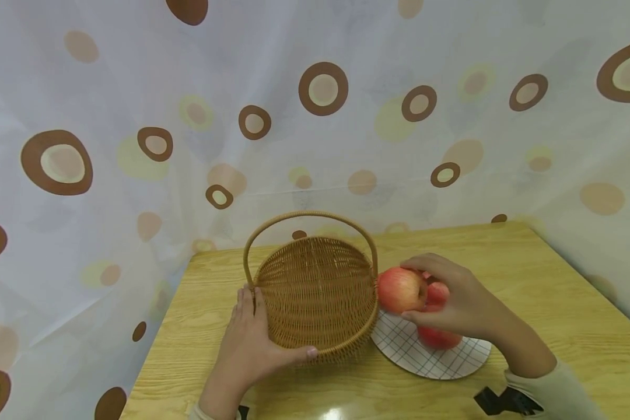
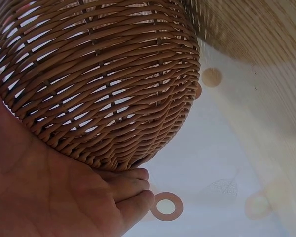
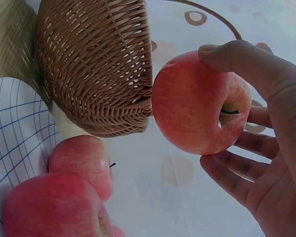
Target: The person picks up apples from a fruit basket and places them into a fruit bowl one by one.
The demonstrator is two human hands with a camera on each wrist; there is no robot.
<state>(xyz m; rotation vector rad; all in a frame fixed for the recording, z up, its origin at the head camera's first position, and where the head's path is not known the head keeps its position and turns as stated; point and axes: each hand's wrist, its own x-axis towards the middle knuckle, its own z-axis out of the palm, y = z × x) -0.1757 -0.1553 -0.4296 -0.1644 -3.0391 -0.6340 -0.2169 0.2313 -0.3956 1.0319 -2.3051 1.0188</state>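
Note:
A brown wicker basket [image 1: 317, 291] with a tall arched handle stands on the table, its inside bare. My left hand [image 1: 254, 344] holds its left side, fingertips at the rim by the handle's foot and thumb along the front rim. From below, the left wrist view has the left palm [image 2: 59, 192] against the weave [image 2: 108, 89]. Between thumb and fingers my right hand [image 1: 459, 297] grips a red apple [image 1: 401, 290], raised right beside the basket's right rim. In the right wrist view this apple [image 3: 197, 103] has its stem end towards the palm.
A round plate [image 1: 430, 364] with a blue grid pattern lies right of the basket. Several red apples [image 1: 438, 337] sit on it, partly hidden behind my right hand. Behind the wooden table [image 1: 525, 262] hangs a white sheet [image 1: 278, 52] with brown circles.

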